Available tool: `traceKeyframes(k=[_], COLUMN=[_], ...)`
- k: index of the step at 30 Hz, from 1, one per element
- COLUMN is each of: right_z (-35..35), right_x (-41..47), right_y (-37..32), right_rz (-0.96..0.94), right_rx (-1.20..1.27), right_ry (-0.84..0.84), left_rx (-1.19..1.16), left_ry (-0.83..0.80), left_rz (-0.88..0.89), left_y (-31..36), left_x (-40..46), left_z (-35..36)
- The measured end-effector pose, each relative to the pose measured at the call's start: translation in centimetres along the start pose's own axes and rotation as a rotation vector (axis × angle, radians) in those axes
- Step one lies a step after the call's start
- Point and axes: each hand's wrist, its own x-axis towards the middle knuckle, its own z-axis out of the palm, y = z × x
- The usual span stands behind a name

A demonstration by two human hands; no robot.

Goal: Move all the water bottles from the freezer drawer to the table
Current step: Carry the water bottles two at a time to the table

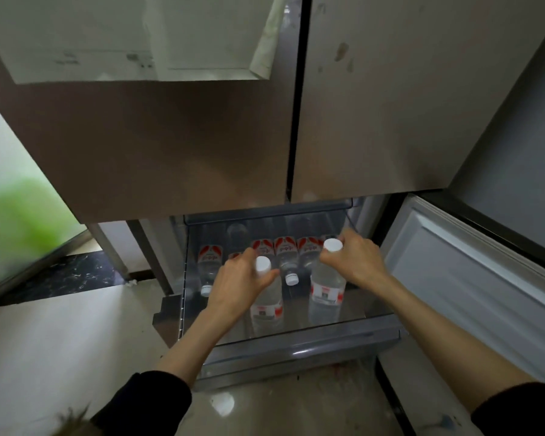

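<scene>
Below the closed fridge doors (202, 136): left hand (236, 287) gripping the neck of one upright water bottle (266, 305), right hand (354, 262) pinching the white-capped neck of another bottle (327, 292), both inside the open freezer drawer (296, 354); behind them, more bottles (285, 250) lying flat.

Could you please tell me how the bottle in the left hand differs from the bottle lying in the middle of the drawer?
The held bottle stands upright in the drawer; the lying bottle rests on its side, cap toward the camera. The left hand grips the held bottle just below its cap; nothing touches the lying one. The held bottle is nearer the drawer's front; the lying one sits among others further back. Both are clear, with white caps and red-and-white labels.
</scene>
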Motion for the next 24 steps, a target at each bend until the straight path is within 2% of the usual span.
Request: traceKeyframes(k=[10,15,21,24], right_z=[3.0,4.0,5.2,5.7], right_x=[1.0,1.7,1.9,1.7], right_y=[-0.9,-0.3,0.8,1.2], right_rz=[-0.191,-0.222,-0.283,-0.286], right_rx=[0.124,0.215,0.307,0.362], right_ry=[-0.170,-0.180,-0.230,-0.238], left_rx=[-0.013,-0.165,-0.216,-0.322], left_ry=[0.004,0.040,-0.034,-0.067], left_rz=[-0.069,-0.048,0.012,0.004], left_y=[-1.4,-2.3,-2.9,-3.3], left_x=[1.4,1.1,0.7,0.3], left_z=[0.5,1.5,1.6,1.9])
